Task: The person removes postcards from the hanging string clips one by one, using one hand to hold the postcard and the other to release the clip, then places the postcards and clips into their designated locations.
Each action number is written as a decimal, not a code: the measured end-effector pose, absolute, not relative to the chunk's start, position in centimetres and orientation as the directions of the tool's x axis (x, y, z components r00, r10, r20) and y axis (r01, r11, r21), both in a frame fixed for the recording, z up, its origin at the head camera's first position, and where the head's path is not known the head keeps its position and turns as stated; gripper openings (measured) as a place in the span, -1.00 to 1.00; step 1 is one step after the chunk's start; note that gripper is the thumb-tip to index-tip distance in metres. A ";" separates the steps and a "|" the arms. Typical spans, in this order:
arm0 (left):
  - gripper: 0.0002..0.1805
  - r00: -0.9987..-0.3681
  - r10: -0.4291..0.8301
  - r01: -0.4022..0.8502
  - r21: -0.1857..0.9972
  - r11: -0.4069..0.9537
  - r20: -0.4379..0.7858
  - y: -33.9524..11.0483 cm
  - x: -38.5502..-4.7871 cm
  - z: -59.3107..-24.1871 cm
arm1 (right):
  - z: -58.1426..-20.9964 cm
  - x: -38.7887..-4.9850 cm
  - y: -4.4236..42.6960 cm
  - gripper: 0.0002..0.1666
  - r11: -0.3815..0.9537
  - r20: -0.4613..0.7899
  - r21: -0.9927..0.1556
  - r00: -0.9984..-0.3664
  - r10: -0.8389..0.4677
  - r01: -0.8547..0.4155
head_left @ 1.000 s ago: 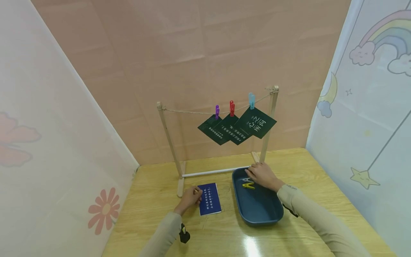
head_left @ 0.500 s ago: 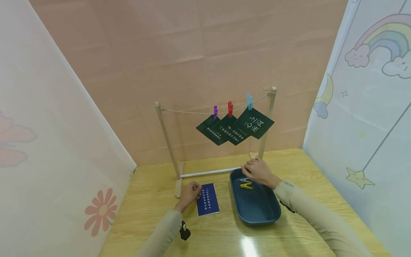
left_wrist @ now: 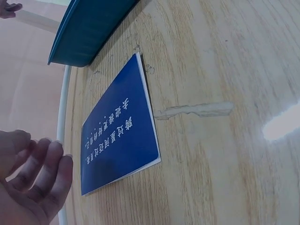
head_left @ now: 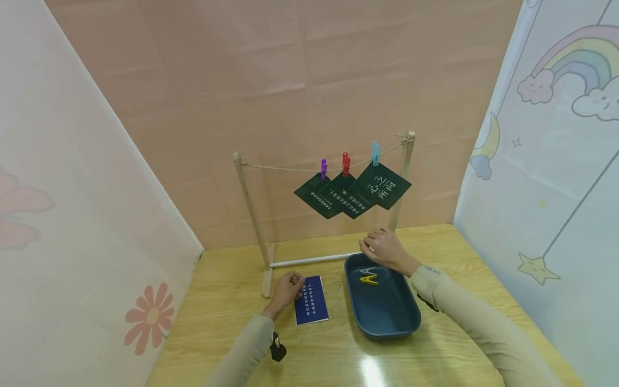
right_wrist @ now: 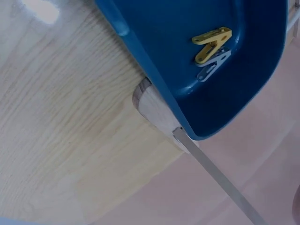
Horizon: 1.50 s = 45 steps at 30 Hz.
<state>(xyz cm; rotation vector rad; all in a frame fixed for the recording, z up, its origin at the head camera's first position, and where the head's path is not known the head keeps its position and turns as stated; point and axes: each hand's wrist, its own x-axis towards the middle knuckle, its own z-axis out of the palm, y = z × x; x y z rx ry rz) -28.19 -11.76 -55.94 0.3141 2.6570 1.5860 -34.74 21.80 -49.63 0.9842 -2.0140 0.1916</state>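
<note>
My left hand (head_left: 286, 293) hovers at the left edge of a blue card (head_left: 311, 301) with white writing that lies on the table. In the left wrist view its fingers (left_wrist: 51, 171) are loosely bent, apart from the card, with nothing between them. My right hand (head_left: 385, 249), fingers loosely bent, is above the far end of a dark blue tray (head_left: 384, 317); nothing shows in it. Inside the tray lie a yellow clothespin (head_left: 369, 280) and a grey clothespin (right_wrist: 214, 64). In the right wrist view, only a sliver of that hand shows at the edge.
Behind stands a wooden frame (head_left: 252, 215) with a string (head_left: 280, 169). Purple (head_left: 324, 169), red (head_left: 346, 165) and light blue (head_left: 375, 153) clothespins hold three overlapping dark green cards (head_left: 382, 185) on it. A white bar (head_left: 314, 259) joins the frame's feet.
My right hand has risen a little from the tray's far rim. My left hand has lifted slightly beside the blue card. The whole head view has shifted slightly.
</note>
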 end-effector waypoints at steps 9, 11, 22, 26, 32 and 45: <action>-0.79 -0.979 0.140 0.195 0.882 0.428 0.149 -11.1 -28.6 -54.7 | -47.2 -35.6 21.9 -0.62 0.681 0.799 0.250 -0.250 -0.547 -0.689; -0.79 -0.978 0.130 0.205 0.874 0.441 0.164 -11.0 -28.6 -54.6 | -46.5 -35.7 21.8 -0.62 0.679 0.808 0.250 -0.238 -0.540 -0.690; -0.83 -0.961 0.115 0.276 0.838 0.470 0.252 -10.6 -28.9 -54.4 | -43.4 -36.1 21.3 -0.67 0.685 0.837 0.252 -0.201 -0.509 -0.683; -0.83 -0.961 0.113 0.275 0.844 0.460 0.252 -10.2 -29.1 -53.8 | -42.3 -36.1 21.0 -0.68 0.689 0.839 0.279 -0.180 -0.514 -0.669; -0.81 -0.953 0.095 0.301 0.864 0.403 0.288 -9.3 -29.9 -53.2 | -40.2 -36.2 20.7 -0.52 0.690 0.864 0.255 -0.162 -0.478 -0.677; -0.79 -0.933 0.117 0.359 0.846 0.395 0.341 -7.0 -30.9 -51.4 | -36.8 -36.3 19.0 -0.48 0.649 0.884 0.280 -0.074 -0.462 -0.707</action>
